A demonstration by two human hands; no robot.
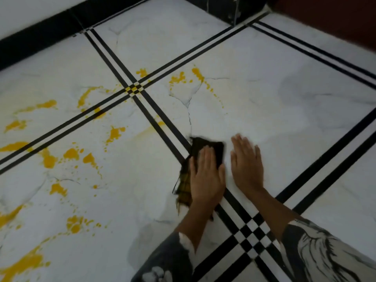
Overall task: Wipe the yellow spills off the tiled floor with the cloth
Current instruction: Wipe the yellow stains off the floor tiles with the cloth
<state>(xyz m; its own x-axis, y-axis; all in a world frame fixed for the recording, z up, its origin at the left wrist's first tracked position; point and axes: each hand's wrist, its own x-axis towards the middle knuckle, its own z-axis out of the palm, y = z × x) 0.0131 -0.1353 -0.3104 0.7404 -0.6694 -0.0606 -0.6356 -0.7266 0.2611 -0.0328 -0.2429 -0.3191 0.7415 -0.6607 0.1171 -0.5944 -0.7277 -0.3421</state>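
tiled floor [274, 94]: white marbled tiles fill the view, divided by paired black stripes [162, 117] that cross near the bottom centre. yellow spills [48, 159]: many splashes and smears, spread over the left half and around the upper stripe crossing. patterned grey sleeves [317, 251]: one on each forearm, entering from the bottom edge. cloth [213, 148]: dark, lying flat over a black stripe near centre, its near edge stained yellow and frayed. left hand [205, 176]: palm down on the cloth, fingers straight and close together, pressing it to the floor; nothing gripped. right hand [247, 165]: just beside the cloth, not touching it, palm flat on bare tile, fingers straight, fingertips blurred.
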